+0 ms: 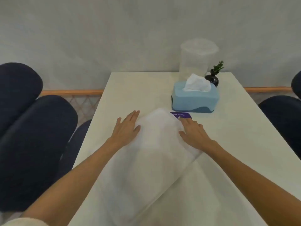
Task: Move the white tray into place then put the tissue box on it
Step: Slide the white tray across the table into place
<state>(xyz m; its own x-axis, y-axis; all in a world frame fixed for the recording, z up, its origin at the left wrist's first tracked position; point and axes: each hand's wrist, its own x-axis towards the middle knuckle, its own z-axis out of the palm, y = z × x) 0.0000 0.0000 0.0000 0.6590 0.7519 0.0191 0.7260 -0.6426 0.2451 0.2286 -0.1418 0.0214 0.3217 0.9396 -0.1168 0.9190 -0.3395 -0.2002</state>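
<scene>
The white tray (151, 154) is a long, blurred white shape that runs from the table's near edge toward the middle. My left hand (127, 128) presses flat against the left side of its far end. My right hand (193, 132) grips the right side there, fingers curled over the rim. The tray is held between the two hands. A light blue tissue box (195, 99) with a white tissue sticking out stands just beyond the tray, to the right and apart from it.
A purple card (184, 115) lies partly under the tray's far end. Behind the tissue box stand a tall clear container (195, 59) and a small dark vase with a green sprig (213, 79). Dark cushioned seats (32, 128) flank the white table (138, 88).
</scene>
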